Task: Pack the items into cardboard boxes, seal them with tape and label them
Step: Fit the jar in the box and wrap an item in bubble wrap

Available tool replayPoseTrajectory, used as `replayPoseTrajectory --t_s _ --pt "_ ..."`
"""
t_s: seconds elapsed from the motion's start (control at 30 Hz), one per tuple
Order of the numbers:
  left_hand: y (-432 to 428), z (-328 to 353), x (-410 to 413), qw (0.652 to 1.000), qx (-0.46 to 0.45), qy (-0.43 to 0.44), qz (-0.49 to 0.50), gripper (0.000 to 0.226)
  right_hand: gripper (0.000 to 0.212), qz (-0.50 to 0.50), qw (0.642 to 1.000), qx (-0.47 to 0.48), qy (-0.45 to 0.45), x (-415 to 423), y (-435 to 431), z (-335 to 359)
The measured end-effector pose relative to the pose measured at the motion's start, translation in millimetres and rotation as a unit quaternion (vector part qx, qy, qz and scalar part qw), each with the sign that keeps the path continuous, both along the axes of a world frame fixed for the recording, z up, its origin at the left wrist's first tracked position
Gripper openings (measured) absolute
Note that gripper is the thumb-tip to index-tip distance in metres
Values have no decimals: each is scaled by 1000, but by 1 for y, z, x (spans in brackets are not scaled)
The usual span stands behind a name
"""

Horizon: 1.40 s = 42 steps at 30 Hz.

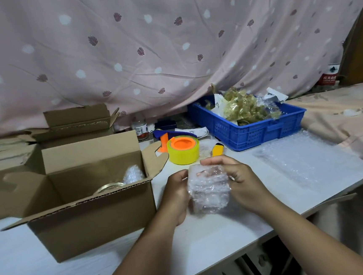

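Observation:
A small item wrapped in clear bubble wrap [209, 189] is held above the white table [207, 240], just right of the open cardboard box [91, 222]. My left hand [175, 195] grips its left side and my right hand [239, 180] curls over its top and right side. Inside the box lie a glass jar rim [109, 186] and another bubble-wrapped bundle [133, 174]. A yellow tape roll on an orange and blue dispenser [182, 149] stands behind the hands. A yellow utility knife [218, 149] lies beside it.
A blue crate [252, 131] of bagged goods sits at the back right. Bubble wrap sheets [305, 159] lie on the right of the table. More cardboard boxes [76, 122] stand at the back left. A small bottle [140, 127] stands by the curtain.

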<state>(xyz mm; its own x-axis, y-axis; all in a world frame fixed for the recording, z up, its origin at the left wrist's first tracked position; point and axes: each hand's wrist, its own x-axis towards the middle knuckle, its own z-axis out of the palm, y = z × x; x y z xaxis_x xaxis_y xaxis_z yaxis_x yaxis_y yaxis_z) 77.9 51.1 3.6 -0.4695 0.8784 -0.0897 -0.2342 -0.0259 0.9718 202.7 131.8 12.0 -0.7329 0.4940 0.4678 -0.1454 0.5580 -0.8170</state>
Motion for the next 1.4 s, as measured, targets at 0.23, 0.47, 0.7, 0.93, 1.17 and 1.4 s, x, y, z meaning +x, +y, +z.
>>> replayPoseTrajectory --t_s 0.23,0.47,0.7,0.93,1.17,1.4 --pt "-2 -2 -4 989 21 -131 -63 41 36 -98 978 182 -12 -1 18 -11" --pt "-4 -5 -5 988 44 -144 -42 59 63 -38 991 54 -120 10 19 -11" --pt "-7 -4 8 997 50 -37 -39 45 42 88 960 -235 -122 37 10 4" --pt "-13 23 32 989 110 83 52 45 23 5 992 -96 -82 44 -7 29" --pt "-42 96 34 941 167 285 68 55 38 37 994 -80 62 36 -31 83" --pt "-108 162 -14 912 126 389 18 41 39 100 994 -29 34 -2 -64 122"
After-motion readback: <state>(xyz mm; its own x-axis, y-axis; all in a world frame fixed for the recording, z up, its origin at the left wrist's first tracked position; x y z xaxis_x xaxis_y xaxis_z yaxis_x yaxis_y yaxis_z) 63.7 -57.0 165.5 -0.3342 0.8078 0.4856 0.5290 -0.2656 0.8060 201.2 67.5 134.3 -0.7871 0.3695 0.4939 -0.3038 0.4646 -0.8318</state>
